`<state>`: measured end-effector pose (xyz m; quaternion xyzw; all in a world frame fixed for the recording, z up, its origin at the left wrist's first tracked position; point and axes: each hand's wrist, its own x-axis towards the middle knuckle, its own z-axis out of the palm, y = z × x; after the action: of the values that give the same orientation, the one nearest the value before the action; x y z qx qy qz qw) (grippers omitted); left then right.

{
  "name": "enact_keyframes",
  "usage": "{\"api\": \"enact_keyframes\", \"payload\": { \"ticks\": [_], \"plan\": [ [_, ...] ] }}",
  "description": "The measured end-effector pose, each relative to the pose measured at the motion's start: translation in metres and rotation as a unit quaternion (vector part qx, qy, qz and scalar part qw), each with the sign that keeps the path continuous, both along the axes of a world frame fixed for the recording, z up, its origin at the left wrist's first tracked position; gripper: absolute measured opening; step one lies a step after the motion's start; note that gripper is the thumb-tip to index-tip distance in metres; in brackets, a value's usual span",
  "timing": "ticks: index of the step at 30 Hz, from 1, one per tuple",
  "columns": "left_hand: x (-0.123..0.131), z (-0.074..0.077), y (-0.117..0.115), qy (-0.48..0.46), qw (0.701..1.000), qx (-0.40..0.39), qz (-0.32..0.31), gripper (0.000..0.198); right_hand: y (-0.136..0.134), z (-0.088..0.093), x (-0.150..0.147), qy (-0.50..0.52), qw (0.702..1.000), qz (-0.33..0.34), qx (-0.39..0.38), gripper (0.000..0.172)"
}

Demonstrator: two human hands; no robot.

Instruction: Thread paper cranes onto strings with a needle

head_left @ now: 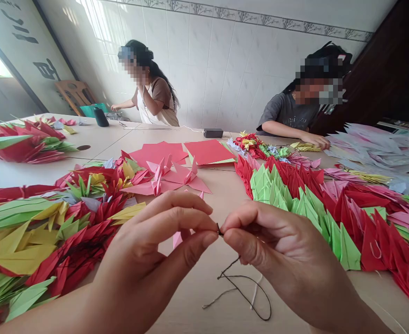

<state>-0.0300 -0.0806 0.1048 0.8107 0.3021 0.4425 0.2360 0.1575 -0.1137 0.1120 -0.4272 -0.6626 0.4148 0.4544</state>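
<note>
Fingertips of my left hand (162, 250) and my right hand (277, 255) meet almost tip to tip over the table's near middle. Both pinch a black thread (219, 230), with a short dark bit of it showing between them. Below my right hand the thread hangs down and loops on the tabletop, beside a pale string (256, 292). Just beyond my left hand lie pink folded paper cranes (157, 183), partly hidden by my fingers. Rows of green folded paper pieces (305, 211) stand close to my right hand.
Heaped red, yellow and green folded paper (26, 246) covers the left side. Red paper sheets (207, 153) lie ahead. Red folded rows (374, 241) and whitish plastic-like sheets (374, 148) fill the right. Two people sit across the table. A dark bottle (100, 117) and black box (213, 133) stand farther back.
</note>
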Motion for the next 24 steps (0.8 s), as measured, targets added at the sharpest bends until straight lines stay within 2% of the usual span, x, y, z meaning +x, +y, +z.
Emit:
{"api": "enact_keyframes", "payload": {
  "ticks": [3, 5, 24],
  "plan": [
    [0.0, 0.0036, 0.0022, -0.037, 0.994, -0.098, -0.035, 0.01, 0.0015, 0.002, 0.0007, 0.012, 1.0, -0.001, 0.003, 0.012],
    [-0.0005, 0.0046, 0.0035, -0.052, 0.989, -0.128, -0.048, 0.011, 0.0028, 0.0037, 0.0014, 0.008, 1.0, -0.008, 0.016, 0.012],
    [-0.0041, -0.0036, 0.007, -0.082, 0.973, -0.206, -0.056, 0.011, 0.0006, 0.005, 0.0034, -0.022, 0.997, -0.035, 0.062, 0.012]
  ]
}}
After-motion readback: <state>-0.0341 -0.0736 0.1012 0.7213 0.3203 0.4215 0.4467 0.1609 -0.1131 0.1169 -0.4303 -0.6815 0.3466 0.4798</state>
